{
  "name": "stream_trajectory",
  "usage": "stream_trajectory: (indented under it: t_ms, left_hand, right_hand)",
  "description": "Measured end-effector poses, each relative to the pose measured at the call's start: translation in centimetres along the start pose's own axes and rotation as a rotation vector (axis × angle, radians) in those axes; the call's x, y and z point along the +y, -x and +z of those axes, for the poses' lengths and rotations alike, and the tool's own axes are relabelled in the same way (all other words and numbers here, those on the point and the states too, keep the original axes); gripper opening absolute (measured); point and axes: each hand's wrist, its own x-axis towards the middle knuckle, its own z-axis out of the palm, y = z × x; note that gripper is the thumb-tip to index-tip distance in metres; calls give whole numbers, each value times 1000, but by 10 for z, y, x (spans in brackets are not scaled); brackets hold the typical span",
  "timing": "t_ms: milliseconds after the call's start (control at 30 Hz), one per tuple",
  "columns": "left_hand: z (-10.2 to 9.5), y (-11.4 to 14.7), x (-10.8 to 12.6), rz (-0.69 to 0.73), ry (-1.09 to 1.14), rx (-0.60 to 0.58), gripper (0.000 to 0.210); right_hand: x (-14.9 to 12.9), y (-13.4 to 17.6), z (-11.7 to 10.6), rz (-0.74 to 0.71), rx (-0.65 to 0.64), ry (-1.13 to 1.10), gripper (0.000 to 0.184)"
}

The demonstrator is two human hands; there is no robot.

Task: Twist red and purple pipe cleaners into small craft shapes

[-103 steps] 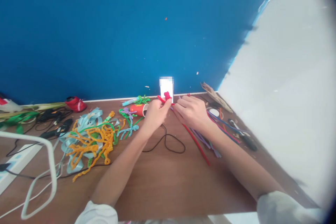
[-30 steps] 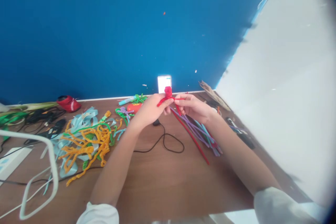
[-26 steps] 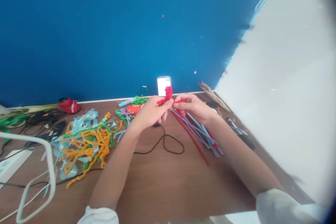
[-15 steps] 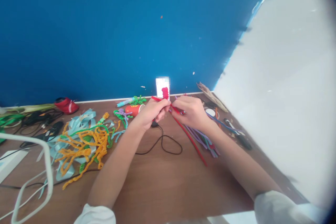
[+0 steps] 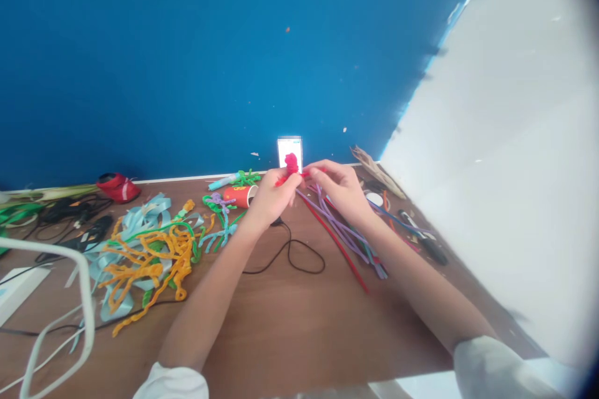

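Note:
My left hand (image 5: 277,197) is closed, thumb and fingers pinching a red pipe cleaner. A bunched red loop (image 5: 291,163) of it rises above those fingertips, overlapping a small lit screen (image 5: 282,147) against the wall. From there a red length runs across to my right hand (image 5: 342,192), whose thumb and forefinger pinch it. The two hands are close together, slightly above the desk. Below the right hand lie loose purple pipe cleaners (image 5: 345,229) and a long red one (image 5: 341,249); their upper ends are partly hidden by the hand.
On the left, orange pipe-cleaner branches (image 5: 161,265) lie over light blue ribbon (image 5: 156,209). A red paper cup (image 5: 237,196) lies on its side near a black cable (image 5: 304,242). At right are a dried husk (image 5: 378,171) and a dark-handled tool (image 5: 434,250). A white frame (image 5: 88,299) stands front left.
My right hand has shifted slightly up, turned, and changed its grip. The red piece above my left fingers has changed from a wavy strip to a rounder bunch. More purple stems show.

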Motion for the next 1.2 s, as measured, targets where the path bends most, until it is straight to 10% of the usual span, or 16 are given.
stream_trajectory:
  t_ms: [600, 867, 1200]
  left_hand:
    - [0, 7, 8, 254, -481, 14, 23]
    - [-1, 5, 3, 80, -200, -55, 25]
    - [-7, -2, 0, -369, 657, -318, 25]
  right_hand:
    - [3, -7, -4, 472, -200, -561, 20]
    - [7, -6, 0, 294, -181, -426, 26]
    - [6, -2, -16, -570, -159, 573, 19]
